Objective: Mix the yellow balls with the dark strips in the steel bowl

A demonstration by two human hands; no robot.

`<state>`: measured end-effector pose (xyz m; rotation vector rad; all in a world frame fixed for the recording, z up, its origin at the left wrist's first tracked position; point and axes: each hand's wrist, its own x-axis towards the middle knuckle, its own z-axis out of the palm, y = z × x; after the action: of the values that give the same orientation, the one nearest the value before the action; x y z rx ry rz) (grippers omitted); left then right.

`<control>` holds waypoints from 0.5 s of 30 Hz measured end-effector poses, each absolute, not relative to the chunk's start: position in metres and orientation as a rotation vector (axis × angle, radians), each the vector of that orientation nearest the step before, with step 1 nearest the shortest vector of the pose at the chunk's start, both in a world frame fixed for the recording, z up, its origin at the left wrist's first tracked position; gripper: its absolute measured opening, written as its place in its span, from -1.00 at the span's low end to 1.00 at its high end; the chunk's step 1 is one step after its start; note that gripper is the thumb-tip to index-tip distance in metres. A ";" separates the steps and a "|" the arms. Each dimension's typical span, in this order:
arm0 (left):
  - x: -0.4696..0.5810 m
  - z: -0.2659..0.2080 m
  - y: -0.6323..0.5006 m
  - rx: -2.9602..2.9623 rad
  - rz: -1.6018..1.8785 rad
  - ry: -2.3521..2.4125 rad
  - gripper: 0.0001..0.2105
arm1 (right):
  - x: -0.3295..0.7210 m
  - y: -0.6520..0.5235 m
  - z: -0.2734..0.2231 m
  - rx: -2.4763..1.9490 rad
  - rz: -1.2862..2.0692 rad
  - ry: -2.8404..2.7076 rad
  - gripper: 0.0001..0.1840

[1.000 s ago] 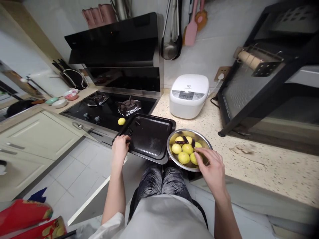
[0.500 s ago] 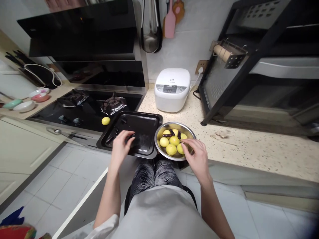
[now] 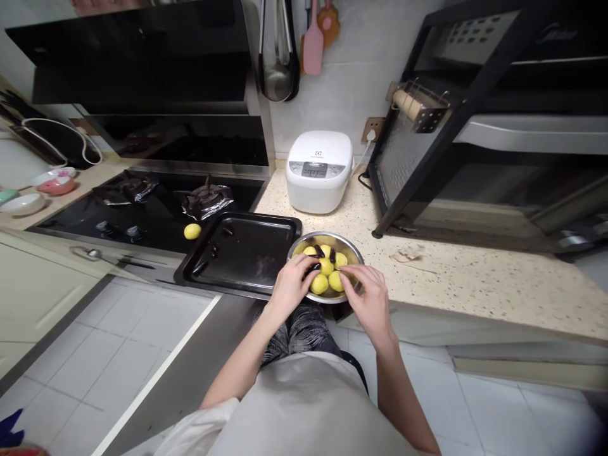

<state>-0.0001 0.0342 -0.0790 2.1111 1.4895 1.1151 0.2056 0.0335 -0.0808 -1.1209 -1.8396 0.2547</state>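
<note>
A metal bowl (image 3: 357, 248) holds several round yellow fruits (image 3: 320, 284), with dark, glossy, finger-shaped pieces (image 3: 333, 256) on top. Over the bowl's left side, my left hand (image 3: 291, 280) is closed in a pinch on one dark finger-shaped piece (image 3: 312, 268). At the bowl's right side, my right hand (image 3: 369, 294) has thumb and forefinger pinched together beside the yellow fruits; what they hold is too small to make out. To the left lies a black baking tray (image 3: 251, 250) with several more dark pieces (image 3: 200, 268) along its left side.
One yellow fruit (image 3: 192, 231) rests on the black gas stove (image 3: 156, 218), left of the tray. Behind the bowl stands a white rice cooker (image 3: 319, 171). A black rack (image 3: 418, 171) rises at the right, with a scrap of paper (image 3: 407, 254) on the counter before it.
My left hand has moved right from above the tray to the bowl, carrying a dark piece. My right hand stays at the bowl's right side. The view has shifted slightly.
</note>
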 end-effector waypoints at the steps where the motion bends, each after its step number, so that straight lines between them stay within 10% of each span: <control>1: 0.000 -0.080 0.034 2.110 1.112 1.494 -0.84 | 0.205 0.034 -0.081 -1.122 0.259 -1.842 -0.84; 15: -0.095 -0.075 0.002 2.021 1.222 2.008 -0.82 | 0.212 0.042 -0.089 -1.070 0.203 -1.831 -0.80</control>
<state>-0.0955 0.0017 -0.0755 2.0208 2.0076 1.2215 0.2124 0.0417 -0.0892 -1.0699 -1.8306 0.2030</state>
